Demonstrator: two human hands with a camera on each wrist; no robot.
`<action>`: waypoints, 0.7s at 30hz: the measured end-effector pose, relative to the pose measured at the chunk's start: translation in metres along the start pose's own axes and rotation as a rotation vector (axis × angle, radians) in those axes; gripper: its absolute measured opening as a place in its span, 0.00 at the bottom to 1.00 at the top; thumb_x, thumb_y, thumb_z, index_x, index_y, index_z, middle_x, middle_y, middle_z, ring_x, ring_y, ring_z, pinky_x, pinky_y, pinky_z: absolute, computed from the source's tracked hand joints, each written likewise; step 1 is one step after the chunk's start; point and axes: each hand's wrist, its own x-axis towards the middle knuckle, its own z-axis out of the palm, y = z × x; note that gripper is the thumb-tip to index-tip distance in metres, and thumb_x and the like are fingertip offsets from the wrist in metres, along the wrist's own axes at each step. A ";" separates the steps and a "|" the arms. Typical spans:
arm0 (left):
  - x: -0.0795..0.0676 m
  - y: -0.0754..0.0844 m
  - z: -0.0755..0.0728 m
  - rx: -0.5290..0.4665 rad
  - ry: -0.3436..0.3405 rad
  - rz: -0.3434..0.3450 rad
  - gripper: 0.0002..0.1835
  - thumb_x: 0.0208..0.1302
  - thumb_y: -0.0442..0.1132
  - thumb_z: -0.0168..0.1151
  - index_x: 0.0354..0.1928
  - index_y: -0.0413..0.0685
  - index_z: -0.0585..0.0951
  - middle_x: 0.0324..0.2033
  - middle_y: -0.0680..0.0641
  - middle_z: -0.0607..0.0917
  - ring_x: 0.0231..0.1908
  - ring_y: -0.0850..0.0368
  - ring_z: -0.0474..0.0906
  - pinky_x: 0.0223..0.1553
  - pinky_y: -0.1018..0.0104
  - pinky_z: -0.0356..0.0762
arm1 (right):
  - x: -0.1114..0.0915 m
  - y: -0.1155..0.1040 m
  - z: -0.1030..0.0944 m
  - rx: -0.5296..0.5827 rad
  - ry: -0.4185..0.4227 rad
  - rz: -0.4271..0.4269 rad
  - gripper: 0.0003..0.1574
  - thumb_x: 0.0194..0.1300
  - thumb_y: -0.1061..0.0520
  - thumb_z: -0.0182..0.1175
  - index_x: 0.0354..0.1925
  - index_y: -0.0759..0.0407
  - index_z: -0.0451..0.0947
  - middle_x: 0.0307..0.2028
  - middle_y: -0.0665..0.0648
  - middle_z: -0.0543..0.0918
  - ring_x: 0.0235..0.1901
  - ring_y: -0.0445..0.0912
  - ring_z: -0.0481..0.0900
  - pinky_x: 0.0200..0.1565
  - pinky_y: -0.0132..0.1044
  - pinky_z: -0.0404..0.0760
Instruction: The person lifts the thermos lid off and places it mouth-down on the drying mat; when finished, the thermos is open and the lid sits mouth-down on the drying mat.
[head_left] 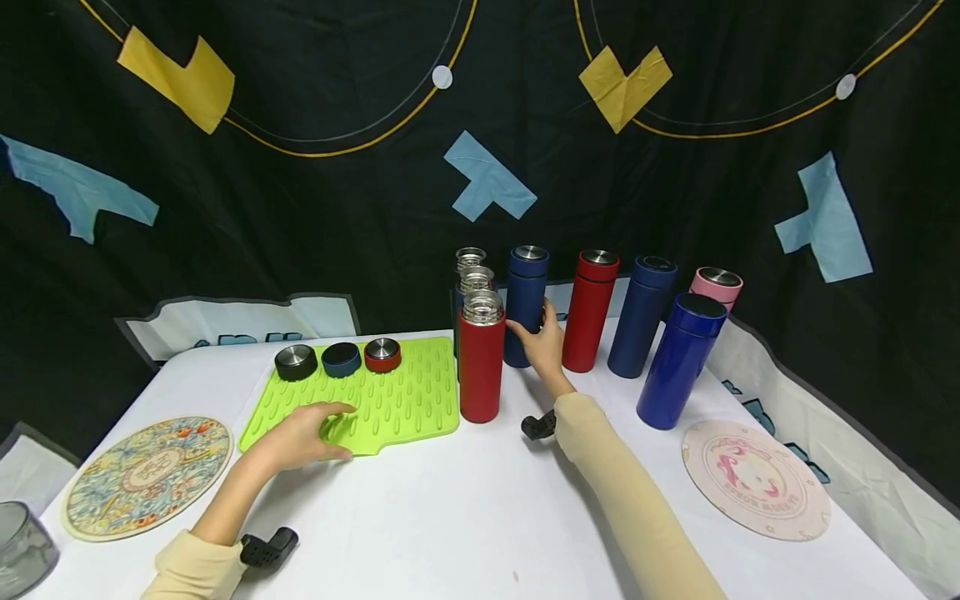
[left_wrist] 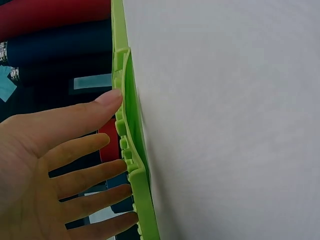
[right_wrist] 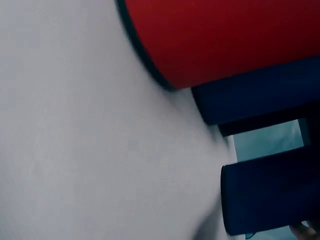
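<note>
My right hand (head_left: 543, 337) is at a capped dark blue thermos (head_left: 523, 287), thumb across its front and fingers along its right side. Whether they press on it is unclear. That thermos (right_wrist: 270, 195) stands upright in the right wrist view, with only a sliver of finger near it. Over the front edge of a green drying mat (head_left: 420, 392) hovers my left hand (head_left: 306, 433), fingers spread and holding nothing. On the mat lie a black lid (head_left: 296, 363), a blue lid (head_left: 341, 360) and a red lid (head_left: 382, 356). A lidless red thermos (head_left: 481, 367) stands between the hands, other lidless ones behind it.
Right of my right hand stand capped thermoses: red (head_left: 591, 312), dark blue (head_left: 641, 317), glossy blue (head_left: 681, 362) and pink (head_left: 717, 282). Round mats lie at left (head_left: 150, 475) and right (head_left: 757, 479). A clear glass (head_left: 22, 546) stands at the left edge.
</note>
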 end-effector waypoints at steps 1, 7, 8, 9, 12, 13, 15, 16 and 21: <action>0.000 0.000 0.000 0.001 -0.001 0.000 0.35 0.46 0.42 0.77 0.56 0.32 0.76 0.52 0.32 0.79 0.55 0.32 0.72 0.56 0.39 0.70 | 0.000 0.000 0.000 -0.001 0.006 -0.003 0.51 0.58 0.51 0.70 0.71 0.63 0.55 0.64 0.65 0.70 0.62 0.55 0.71 0.62 0.50 0.70; 0.001 0.001 0.002 -0.002 -0.014 0.008 0.35 0.47 0.41 0.76 0.56 0.31 0.75 0.54 0.31 0.78 0.56 0.30 0.71 0.57 0.38 0.68 | -0.003 0.000 -0.002 -0.013 0.047 -0.041 0.51 0.55 0.52 0.73 0.69 0.64 0.59 0.61 0.66 0.73 0.59 0.55 0.74 0.59 0.50 0.73; 0.001 0.002 0.002 -0.002 -0.012 0.009 0.35 0.47 0.41 0.76 0.56 0.31 0.76 0.53 0.31 0.78 0.56 0.30 0.71 0.57 0.38 0.68 | -0.004 -0.001 -0.003 -0.015 0.054 -0.048 0.51 0.55 0.52 0.73 0.69 0.64 0.59 0.61 0.66 0.73 0.59 0.55 0.74 0.59 0.50 0.73; 0.001 0.002 0.002 0.002 -0.010 0.012 0.35 0.47 0.41 0.77 0.56 0.31 0.76 0.53 0.31 0.78 0.56 0.30 0.71 0.57 0.38 0.68 | -0.005 -0.002 -0.005 -0.013 0.056 -0.053 0.51 0.54 0.52 0.74 0.68 0.64 0.60 0.61 0.66 0.74 0.58 0.55 0.75 0.59 0.50 0.74; 0.001 0.004 0.000 0.011 -0.004 0.017 0.35 0.47 0.42 0.77 0.56 0.31 0.76 0.53 0.31 0.78 0.56 0.31 0.71 0.57 0.38 0.68 | -0.008 -0.006 -0.011 -0.015 0.063 -0.065 0.51 0.52 0.51 0.75 0.67 0.66 0.62 0.60 0.66 0.75 0.57 0.55 0.76 0.57 0.49 0.75; 0.001 0.005 -0.001 0.013 -0.001 0.020 0.35 0.48 0.42 0.76 0.56 0.32 0.76 0.53 0.32 0.78 0.56 0.31 0.71 0.57 0.39 0.69 | -0.009 -0.008 -0.013 -0.018 0.063 -0.068 0.51 0.51 0.51 0.75 0.67 0.66 0.63 0.59 0.66 0.75 0.56 0.55 0.77 0.57 0.49 0.76; 0.001 0.008 -0.003 0.014 0.005 0.032 0.34 0.48 0.41 0.76 0.57 0.32 0.76 0.53 0.32 0.78 0.56 0.31 0.71 0.57 0.39 0.69 | -0.011 -0.013 -0.019 -0.025 0.056 -0.068 0.51 0.50 0.50 0.76 0.66 0.65 0.64 0.58 0.66 0.76 0.56 0.55 0.77 0.56 0.49 0.76; 0.002 0.010 -0.004 0.015 0.012 0.037 0.34 0.48 0.41 0.76 0.57 0.32 0.76 0.53 0.32 0.79 0.56 0.32 0.71 0.57 0.39 0.69 | -0.013 -0.015 -0.023 -0.031 0.052 -0.067 0.51 0.49 0.50 0.76 0.65 0.65 0.65 0.57 0.66 0.77 0.55 0.55 0.78 0.55 0.49 0.77; 0.003 0.025 -0.011 0.010 0.058 0.072 0.33 0.49 0.40 0.76 0.57 0.35 0.76 0.54 0.35 0.79 0.56 0.34 0.72 0.56 0.40 0.70 | -0.022 -0.031 -0.040 -0.034 0.015 -0.055 0.51 0.48 0.48 0.77 0.65 0.63 0.66 0.55 0.66 0.78 0.53 0.55 0.79 0.53 0.50 0.78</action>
